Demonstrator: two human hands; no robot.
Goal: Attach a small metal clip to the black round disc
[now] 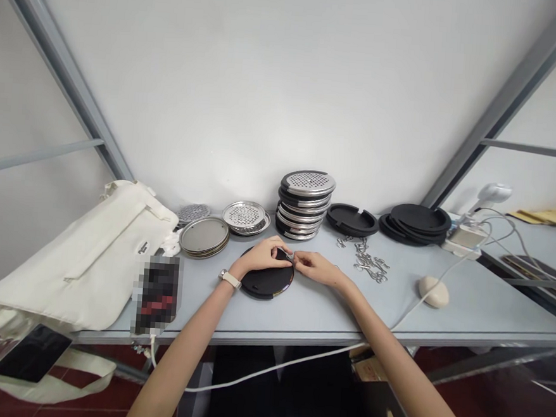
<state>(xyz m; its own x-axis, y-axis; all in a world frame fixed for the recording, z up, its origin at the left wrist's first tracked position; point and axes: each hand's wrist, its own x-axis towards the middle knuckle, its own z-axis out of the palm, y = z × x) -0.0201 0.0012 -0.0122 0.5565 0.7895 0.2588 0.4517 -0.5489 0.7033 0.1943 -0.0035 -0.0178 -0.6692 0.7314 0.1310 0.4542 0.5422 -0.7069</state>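
Observation:
A round black disc (265, 285) with a partly shiny rim lies on the table in front of me. My left hand (269, 255) is closed at its far right edge, thumb and fingers gripping there. Against the same edge, the fingers of my right hand (316, 267) are pinched together. A small silver metal piece (290, 257) shows between the two hands; its shape is mostly hidden by fingers. Several loose metal clasps (370, 264) lie to the right of my right hand. Behind the hands rises a stack of black-and-metal round graters (305, 204).
Left of the stack are perforated metal discs (243, 215) and plain metal discs (203, 236). Black round bases (352, 220) and stacked black discs (417, 222) stand right. A white bag (79, 258), a blurred phone-like object (157, 295), a beige mouse-like object (433, 292) and a white cable (266, 374) surround me.

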